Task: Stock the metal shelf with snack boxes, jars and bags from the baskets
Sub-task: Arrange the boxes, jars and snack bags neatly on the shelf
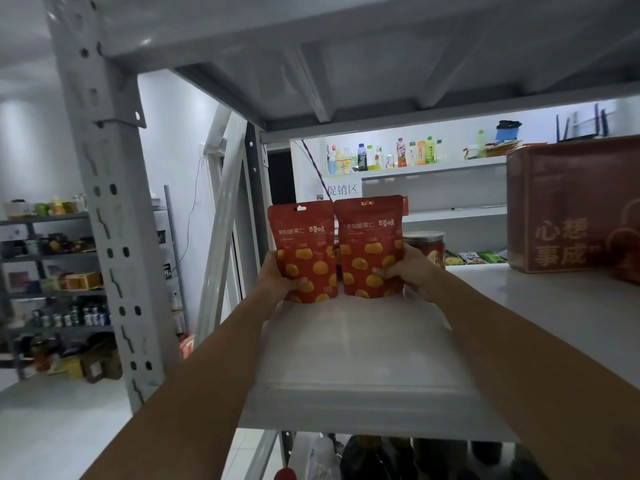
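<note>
Two red snack bags with yellow chestnut prints stand upright side by side at the back left of the white metal shelf (363,348). My left hand (277,277) grips the left bag (304,247) at its lower left, thumb across the front. My right hand (412,271) grips the right bag (369,244) at its lower right edge. The bags' bottoms are at the shelf surface. A red jar with a pale lid (427,247) stands just behind my right hand.
A large red gift box (571,209) stands on the shelf at the right. The shelf's grey upright post (104,202) rises at the left. Beyond are wall shelves with drink bottles (384,155) and racks of goods at the left (55,271). Dark items sit below the shelf.
</note>
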